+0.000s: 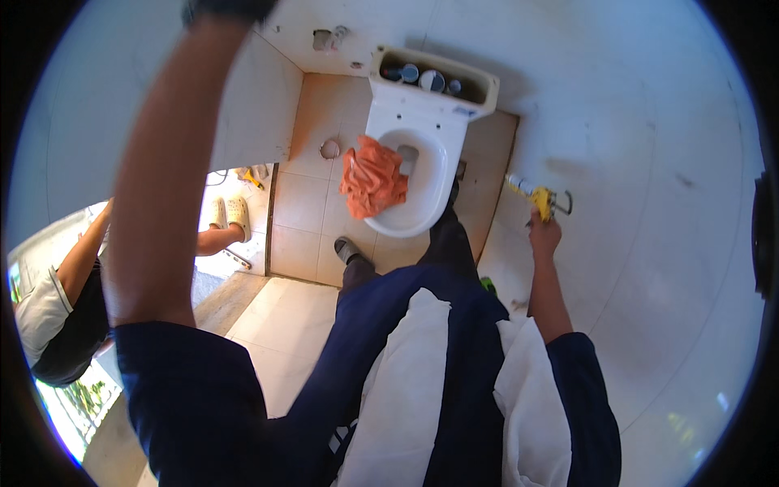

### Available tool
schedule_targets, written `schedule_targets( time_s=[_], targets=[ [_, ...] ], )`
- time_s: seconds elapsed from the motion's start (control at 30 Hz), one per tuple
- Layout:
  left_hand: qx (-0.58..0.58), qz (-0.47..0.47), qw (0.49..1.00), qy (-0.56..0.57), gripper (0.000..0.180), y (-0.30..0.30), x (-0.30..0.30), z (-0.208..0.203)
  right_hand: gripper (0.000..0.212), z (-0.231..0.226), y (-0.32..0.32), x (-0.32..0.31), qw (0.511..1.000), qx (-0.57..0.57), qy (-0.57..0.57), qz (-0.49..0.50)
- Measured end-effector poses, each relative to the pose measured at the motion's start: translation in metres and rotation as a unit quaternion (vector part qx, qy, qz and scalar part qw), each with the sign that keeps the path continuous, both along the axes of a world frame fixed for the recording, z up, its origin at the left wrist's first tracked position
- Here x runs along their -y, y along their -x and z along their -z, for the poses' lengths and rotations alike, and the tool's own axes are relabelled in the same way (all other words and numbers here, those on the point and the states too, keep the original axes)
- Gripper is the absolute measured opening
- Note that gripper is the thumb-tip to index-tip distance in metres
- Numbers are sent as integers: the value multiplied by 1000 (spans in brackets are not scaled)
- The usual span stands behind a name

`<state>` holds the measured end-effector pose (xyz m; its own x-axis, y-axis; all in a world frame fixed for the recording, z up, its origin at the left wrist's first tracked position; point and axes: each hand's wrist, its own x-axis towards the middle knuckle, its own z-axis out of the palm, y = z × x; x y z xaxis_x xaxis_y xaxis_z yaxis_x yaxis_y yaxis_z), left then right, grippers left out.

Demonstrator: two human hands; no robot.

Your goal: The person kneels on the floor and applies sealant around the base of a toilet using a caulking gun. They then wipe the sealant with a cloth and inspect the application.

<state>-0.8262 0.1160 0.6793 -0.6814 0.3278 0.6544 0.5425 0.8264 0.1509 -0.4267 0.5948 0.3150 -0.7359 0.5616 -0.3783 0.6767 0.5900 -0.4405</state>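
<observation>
My right hand (545,235) is closed around the handle of a yellow caulking gun (541,201), held out at the right beside the white wall. A pale cartridge (519,184) sits in the gun and points up and left. My left arm reaches up along the left side. My left hand (230,8), dark as if gloved, is cut off by the upper edge, so its fingers are hidden. In front of me stands a white toilet (428,219), its tank uncovered with fittings inside. A crumpled orange cloth (373,178) lies over the left side of its bowl.
My sandalled foot (347,249) stands on the tiled floor left of the toilet. A round pipe opening (329,148) shows in the floor. Through the doorway at left, another person (61,316) sits near pale clogs (237,215) and a yellow tool (253,178). A wall valve (329,38) is at the back.
</observation>
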Motion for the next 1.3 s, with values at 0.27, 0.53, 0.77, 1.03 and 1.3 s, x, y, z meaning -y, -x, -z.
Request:
schedule_targets(
  time_s=[0.27, 0.53, 0.77, 1.03, 1.3],
  targets=[
    [720, -35, 646, 249, 88, -349, 176, 271, 38, -6, -40, 67, 927, -103, 220, 287],
    [666, -321, 668, -81, 49, -566, 228, 384, 44, 32, -28, 38, 876, -9, 331, 351],
    [679, -383, 604, -166, 59, -661, 211, 487, 38, 47, -23, -10, 887, 49, 363, 280],
    [713, -336, 603, -122, 61, -735, 154, 529, 40, 32, -60, 14, 937, -9, 279, 211],
    [747, -291, 598, 25, 61, -658, 151, 453, 37, 50, -85, 53, 949, -87, 235, 189]
  ],
)
